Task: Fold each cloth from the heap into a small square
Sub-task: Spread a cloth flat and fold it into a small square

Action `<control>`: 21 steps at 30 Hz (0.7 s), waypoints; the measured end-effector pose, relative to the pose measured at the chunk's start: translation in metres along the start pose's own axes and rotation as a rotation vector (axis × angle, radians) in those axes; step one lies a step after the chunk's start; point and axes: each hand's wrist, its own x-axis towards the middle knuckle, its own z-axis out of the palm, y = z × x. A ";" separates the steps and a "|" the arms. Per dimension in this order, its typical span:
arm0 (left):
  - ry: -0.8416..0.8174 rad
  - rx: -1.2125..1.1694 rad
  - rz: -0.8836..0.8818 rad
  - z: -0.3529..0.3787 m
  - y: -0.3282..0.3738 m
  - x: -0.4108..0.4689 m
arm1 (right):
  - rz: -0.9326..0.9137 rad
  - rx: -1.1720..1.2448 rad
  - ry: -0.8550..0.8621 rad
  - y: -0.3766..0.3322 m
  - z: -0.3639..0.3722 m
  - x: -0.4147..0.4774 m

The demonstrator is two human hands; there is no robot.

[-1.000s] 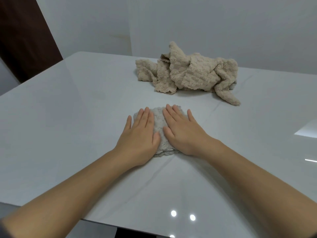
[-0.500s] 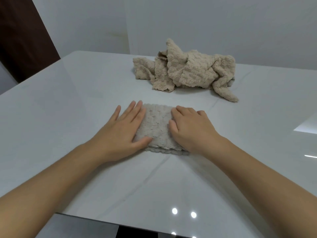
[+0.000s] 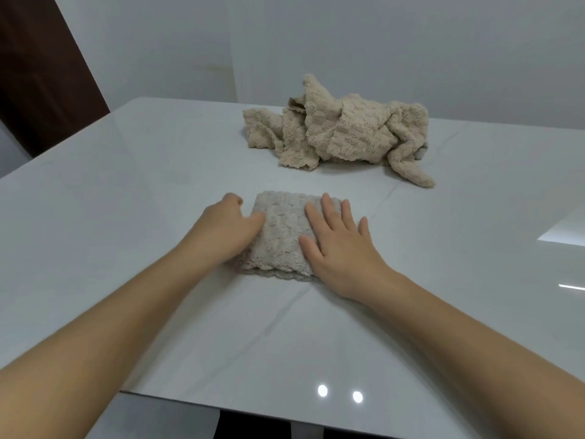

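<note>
A small folded beige cloth [image 3: 281, 229] lies flat on the white table [image 3: 126, 217] in front of me. My left hand [image 3: 223, 228] is at its left edge, with the thumb on top of the cloth and the fingers curled at the edge, pinching it. My right hand [image 3: 338, 245] lies flat with straight, spread fingers on the right part of the cloth, pressing it down. The heap of crumpled beige cloths [image 3: 342, 131] sits further back on the table, apart from both hands.
The table's near edge [image 3: 253, 410] runs just below my forearms. A white wall stands behind the heap, and a dark brown door [image 3: 41, 74] is at the far left. Bright light reflections show on the glossy top at the right.
Both hands slid apart from the middle of the cloth to its sides. My left hand went from flat to curled at the left edge. My right hand flattened again on the right part.
</note>
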 end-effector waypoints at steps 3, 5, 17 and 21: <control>-0.223 -0.098 -0.163 -0.012 0.003 0.016 | 0.017 0.013 0.011 -0.008 0.003 0.004; -0.254 -0.166 -0.169 -0.020 -0.003 0.023 | 0.015 0.007 0.007 -0.019 0.004 0.012; 0.320 0.346 -0.311 -0.112 -0.143 0.128 | -0.180 0.054 -0.053 -0.177 0.052 0.172; 0.412 0.391 -0.374 -0.129 -0.176 0.161 | -0.210 0.063 -0.032 -0.216 0.067 0.221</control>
